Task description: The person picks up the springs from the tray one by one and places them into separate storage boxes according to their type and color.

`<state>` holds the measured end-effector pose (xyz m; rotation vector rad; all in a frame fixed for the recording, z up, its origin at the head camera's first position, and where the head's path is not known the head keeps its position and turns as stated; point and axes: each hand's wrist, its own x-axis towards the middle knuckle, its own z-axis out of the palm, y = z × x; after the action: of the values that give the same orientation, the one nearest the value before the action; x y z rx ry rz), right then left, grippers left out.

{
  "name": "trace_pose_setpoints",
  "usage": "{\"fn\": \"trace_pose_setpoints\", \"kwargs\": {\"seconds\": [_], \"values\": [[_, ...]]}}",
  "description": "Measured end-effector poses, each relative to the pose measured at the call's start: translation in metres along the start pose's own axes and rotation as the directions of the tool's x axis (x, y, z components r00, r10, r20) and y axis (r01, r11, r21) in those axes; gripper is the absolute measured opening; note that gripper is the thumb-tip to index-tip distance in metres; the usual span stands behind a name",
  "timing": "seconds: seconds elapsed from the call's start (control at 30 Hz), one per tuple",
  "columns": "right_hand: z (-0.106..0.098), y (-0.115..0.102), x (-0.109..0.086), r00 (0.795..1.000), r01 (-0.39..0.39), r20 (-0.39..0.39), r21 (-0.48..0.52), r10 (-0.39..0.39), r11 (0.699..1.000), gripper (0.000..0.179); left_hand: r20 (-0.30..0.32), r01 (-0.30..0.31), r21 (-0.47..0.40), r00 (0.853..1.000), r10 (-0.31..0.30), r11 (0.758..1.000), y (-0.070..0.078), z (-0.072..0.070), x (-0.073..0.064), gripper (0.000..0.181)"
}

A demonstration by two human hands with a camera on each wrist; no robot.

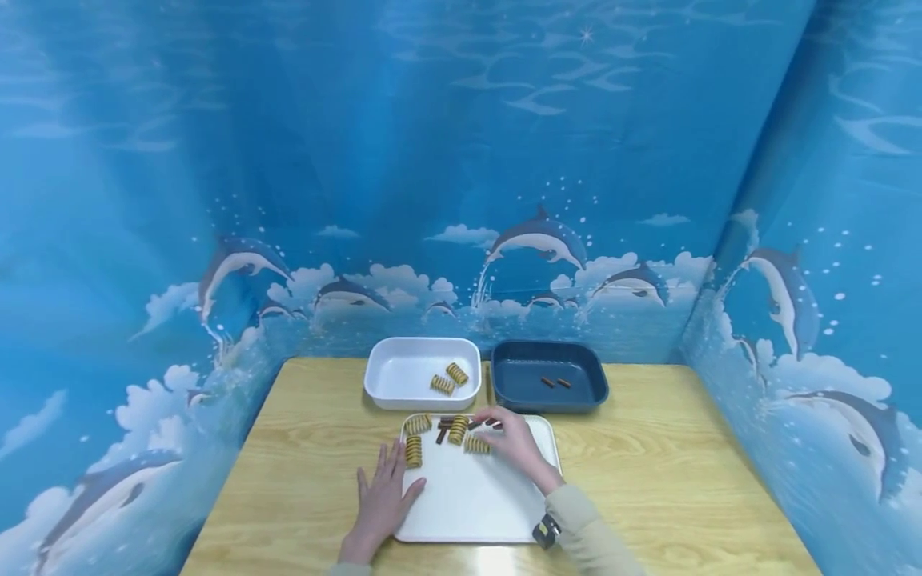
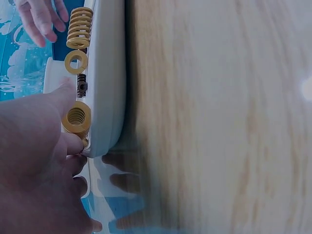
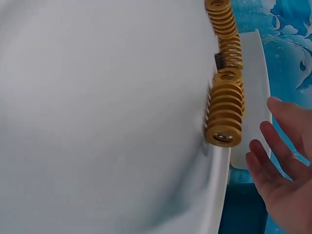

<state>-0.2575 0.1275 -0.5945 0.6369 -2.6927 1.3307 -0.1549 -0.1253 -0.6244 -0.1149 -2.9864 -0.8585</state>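
Your right hand point(image 1: 513, 438), fingers loosely spread over the yellow springs point(image 1: 458, 430), could nudge them rolling off the white tray point(image 1: 468, 512) your flat left hand point(image 1: 382, 500) steadies.

- A left hand point(image 1: 382, 500) is lying flat, fingers straight, across the left edge of a white tray point(image 1: 468, 512) on a wooden table point(image 1: 684, 480).
- A right hand point(image 1: 513, 438) is reaching over the tray's far end, fingers touching yellow springs point(image 1: 458, 430) and small dark springs point(image 1: 442, 435).
- A white bin point(image 1: 403, 376) is holding two yellow springs.
- A dark blue bin point(image 1: 583, 384) is holding two dark pieces.
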Motion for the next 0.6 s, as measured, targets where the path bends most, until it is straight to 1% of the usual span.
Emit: {"fn": "trace_pose_setpoints", "kwargs": {"seconds": [0.07, 0.13, 0.17, 0.27, 0.43, 0.6], "values": [[0.004, 0.001, -0.002, 1.0, -0.002, 0.022, 0.007, 0.002, 1.0, 0.023, 0.008, 0.007, 0.003, 1.0, -0.007, 1.0, 0.001, -0.001, 0.0, 0.076], [0.007, 0.002, -0.004, 0.999, 0.0, 0.033, -0.009, 0.001, 1.0, 0.025, 0.032, 0.02, 0.003, 0.999, -0.02, 1.0, 0.004, -0.005, 0.0, 0.076], [0.009, 0.002, -0.005, 0.999, -0.001, 0.035, -0.022, 0.002, 1.0, 0.026, 0.034, 0.022, 0.005, 0.999, -0.022, 1.0, 0.004, -0.005, 0.0, 0.076], [0.013, 0.005, -0.007, 0.999, -0.014, 0.038, -0.048, 0.016, 0.999, 0.028, 0.03, 0.022, 0.001, 0.999, -0.022, 1.0, 0.005, -0.006, -0.001, 0.076], [0.019, 0.011, -0.009, 0.999, -0.015, 0.046, -0.058, 0.017, 0.998, 0.031, 0.026, 0.023, -0.008, 0.999, -0.022, 1.0, 0.006, -0.007, -0.001, 0.076], [0.023, 0.012, -0.011, 0.998, -0.028, 0.046, -0.079, 0.032, 0.996, 0.033, 0.024, 0.016, -0.006, 1.0, -0.016, 1.0, 0.004, -0.006, 0.0, 0.076]]}}
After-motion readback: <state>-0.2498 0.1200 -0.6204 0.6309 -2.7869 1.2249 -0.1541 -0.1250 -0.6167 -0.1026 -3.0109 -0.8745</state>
